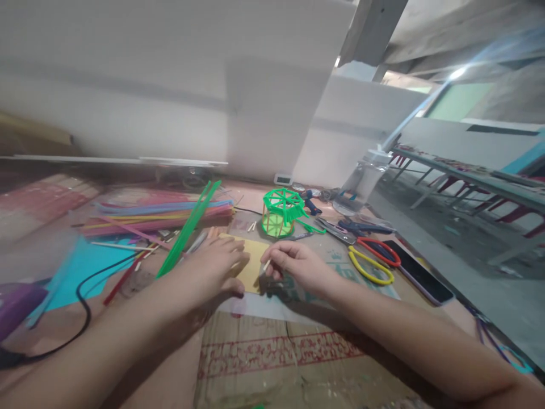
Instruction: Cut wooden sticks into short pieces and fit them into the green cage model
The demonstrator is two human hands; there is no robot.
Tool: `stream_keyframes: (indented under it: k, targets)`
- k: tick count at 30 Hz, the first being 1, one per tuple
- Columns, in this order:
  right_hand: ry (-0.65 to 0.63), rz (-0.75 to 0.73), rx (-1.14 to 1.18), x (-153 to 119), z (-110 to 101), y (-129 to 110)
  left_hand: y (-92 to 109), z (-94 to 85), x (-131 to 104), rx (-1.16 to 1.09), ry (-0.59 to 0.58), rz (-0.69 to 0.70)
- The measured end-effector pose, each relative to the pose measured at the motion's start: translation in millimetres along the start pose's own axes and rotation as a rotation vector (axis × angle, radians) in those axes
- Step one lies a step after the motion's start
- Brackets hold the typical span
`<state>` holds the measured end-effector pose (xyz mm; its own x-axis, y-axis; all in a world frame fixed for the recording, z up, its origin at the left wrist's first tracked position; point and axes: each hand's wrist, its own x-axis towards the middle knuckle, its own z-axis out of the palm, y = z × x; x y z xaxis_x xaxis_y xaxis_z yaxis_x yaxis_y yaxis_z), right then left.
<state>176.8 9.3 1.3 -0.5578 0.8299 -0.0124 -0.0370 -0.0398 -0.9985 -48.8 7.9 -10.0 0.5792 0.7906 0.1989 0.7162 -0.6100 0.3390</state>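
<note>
While white wall [170, 85] backs cluttered table [179, 360], left hand [217, 264] splays, right hand [296, 264] pinches stick [267, 264].

Dark phone [419, 274]; distant long table [477, 178]

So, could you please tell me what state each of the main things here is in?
Yellow card: flat, partly covered
Left hand: open, palm down, over the yellow card
Right hand: pinching a pale stick
Green frame: upright
Green stems: lying bundled
Phone: face up, screen dark
Small display: upright, reading illegible
Clear container: upright
Purple tool: blurred, on or off unclear
</note>
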Motion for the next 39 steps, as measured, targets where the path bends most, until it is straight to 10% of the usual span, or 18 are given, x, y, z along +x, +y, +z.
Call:
stream_keyframes:
  k: [8,28,34,39]
  targets:
    - [0.062,-0.022,0.239,7.2,-5.4,8.1,51.3,4.8,4.0,-0.437,0.138,-0.104]
    - [0.104,-0.034,0.245,-2.6,-0.9,8.8,57.7,4.2,-1.0,-0.535,0.234,-0.030]
    - [0.073,-0.029,0.148,-7.6,2.2,9.9,60.3,4.2,-3.5,-0.507,0.214,-0.081]
    - [0.183,-0.306,-0.380,-2.8,-24.6,-39.2,43.0,-5.2,6.3,-0.396,0.241,-0.138]
